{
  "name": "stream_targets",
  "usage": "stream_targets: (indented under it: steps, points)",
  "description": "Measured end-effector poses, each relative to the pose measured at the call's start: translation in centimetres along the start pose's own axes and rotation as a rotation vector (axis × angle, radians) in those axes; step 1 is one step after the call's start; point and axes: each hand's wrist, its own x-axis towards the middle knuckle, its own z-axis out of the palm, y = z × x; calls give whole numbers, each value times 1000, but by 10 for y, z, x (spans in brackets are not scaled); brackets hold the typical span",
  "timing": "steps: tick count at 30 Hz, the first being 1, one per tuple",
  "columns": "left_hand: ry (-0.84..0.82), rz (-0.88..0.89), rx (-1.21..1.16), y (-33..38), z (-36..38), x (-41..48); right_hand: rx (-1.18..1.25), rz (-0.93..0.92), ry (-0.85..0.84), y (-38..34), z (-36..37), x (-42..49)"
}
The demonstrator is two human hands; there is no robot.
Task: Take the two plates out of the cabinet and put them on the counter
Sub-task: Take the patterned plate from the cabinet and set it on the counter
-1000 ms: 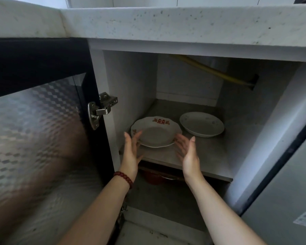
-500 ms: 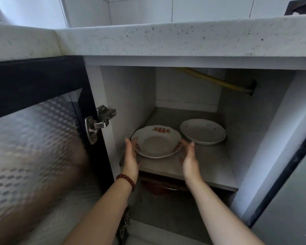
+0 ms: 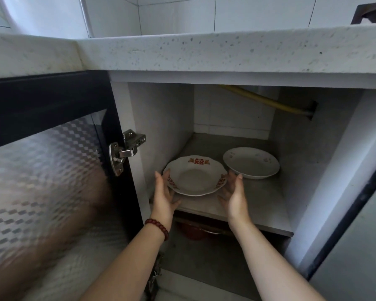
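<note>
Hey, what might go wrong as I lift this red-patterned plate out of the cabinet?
The left hand and right hand touch only the red-patterned plate's rim edges, so it might slip. Its right edge sits close to the plain plate and may knock it. Lifting too high risks hitting the counter overhang.

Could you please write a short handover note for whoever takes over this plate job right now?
Left hand: open, cupped at the left rim of the red-patterned plate; contact can't be confirmed.
Right hand: open, cupped at that plate's right rim.
Both plates sit on the cabinet shelf; the plain white plate is behind and to the right, untouched.
Done: cabinet door is open.
Left: grip and lift the patterned plate onto the counter, then fetch the white one.
</note>
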Motion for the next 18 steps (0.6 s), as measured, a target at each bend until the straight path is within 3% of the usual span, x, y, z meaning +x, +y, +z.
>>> stream_targets:
  steps: [13,18]
  points:
    - [-2,2,-5,-11,14,-48,125,-1,27,-4,-28,-22]
    - [34,-86,33,-7,11,-44,166,48,45,-8,-38,-19]
